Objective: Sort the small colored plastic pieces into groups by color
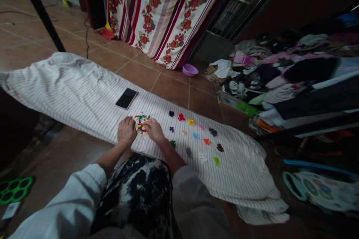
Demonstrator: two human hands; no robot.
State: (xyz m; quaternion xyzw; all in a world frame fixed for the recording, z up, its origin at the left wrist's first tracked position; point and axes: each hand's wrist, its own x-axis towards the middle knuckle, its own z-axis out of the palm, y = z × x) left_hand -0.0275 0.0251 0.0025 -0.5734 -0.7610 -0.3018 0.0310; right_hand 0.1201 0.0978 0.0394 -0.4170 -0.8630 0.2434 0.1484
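Note:
A mixed heap of tiny coloured pieces (141, 122), in red, yellow, green and white, lies on a striped cloth (92, 93). At the heap's left edge rests my left hand (126, 130), its fingers curled down and together; what they hold, if anything, is hidden. From the right, my right hand (154, 130) reaches into the heap with thumb and finger pinched, on something too small to name. Further right sit several small one-colour piles, among them a red pile (181, 117), a yellow pile (191, 121), an orange pile (206, 141) and a brown pile (220, 147).
A phone (126, 98) lies on the cloth beyond my left hand. Behind the cloth-covered surface are a tiled floor (171, 86), a purple basin (190, 70), a flowered curtain (168, 11) and a broom (107, 31). Heaped clothes (280, 59) fill the right side.

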